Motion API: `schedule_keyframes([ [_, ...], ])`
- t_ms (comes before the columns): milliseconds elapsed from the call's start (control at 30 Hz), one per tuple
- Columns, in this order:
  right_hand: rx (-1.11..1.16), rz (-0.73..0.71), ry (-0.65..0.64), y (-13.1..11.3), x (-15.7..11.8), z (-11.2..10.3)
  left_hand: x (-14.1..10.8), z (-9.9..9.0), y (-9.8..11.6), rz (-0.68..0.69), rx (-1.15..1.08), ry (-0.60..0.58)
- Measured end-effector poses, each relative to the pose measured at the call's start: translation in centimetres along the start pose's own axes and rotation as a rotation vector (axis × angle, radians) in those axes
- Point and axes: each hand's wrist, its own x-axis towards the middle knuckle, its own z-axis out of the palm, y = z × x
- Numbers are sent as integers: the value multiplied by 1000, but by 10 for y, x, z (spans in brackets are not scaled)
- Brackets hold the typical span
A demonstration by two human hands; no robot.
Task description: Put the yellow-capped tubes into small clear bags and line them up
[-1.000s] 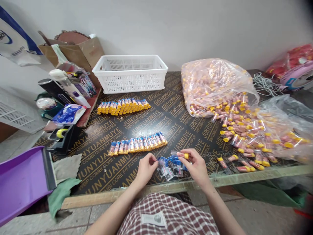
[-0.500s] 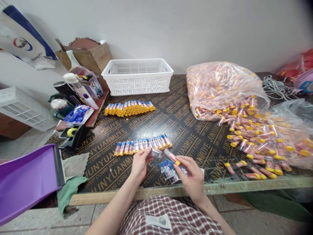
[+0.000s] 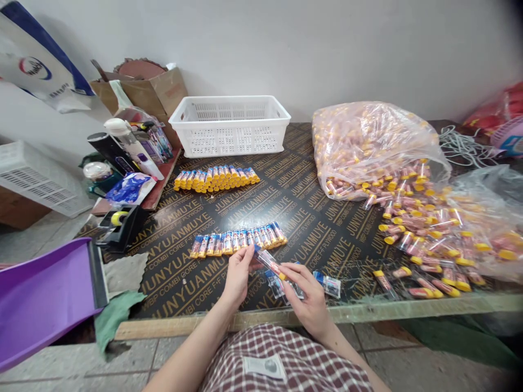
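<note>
My left hand (image 3: 237, 276) pinches the blue end of a clear printed sleeve (image 3: 257, 252). My right hand (image 3: 309, 298) grips a small clear tube (image 3: 270, 262) with a yellow cap and pink contents, near its capped end. Tube and sleeve are in line and overlap; how far one sits inside the other I cannot tell. Flat sleeves (image 3: 274, 284) lie on the table under the right hand, partly hidden by it, and more flat sleeves (image 3: 330, 286) lie to its right. Just beyond my hands runs a row of blue-and-yellow sleeved tubes (image 3: 237, 240).
A stacked group of sleeved tubes (image 3: 216, 178) lies before a white basket (image 3: 232, 136). To the right, a clear bag (image 3: 368, 130) spills loose yellow-capped tubes (image 3: 433, 234). A tape dispenser (image 3: 125, 226) and purple dustpan (image 3: 44, 299) are at left.
The tube in my right hand has moved left and met the sleeve in my left hand. More flat sleeves now show right of my right hand.
</note>
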Motion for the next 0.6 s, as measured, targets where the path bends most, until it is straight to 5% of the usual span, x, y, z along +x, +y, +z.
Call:
schedule_keyframes([
  [367,136,18,-61,9,5,2,-21,9,10,-236,88,-400],
  [600,307,58,-210,9,4,-2,-29,16,9,-308,88,-422],
])
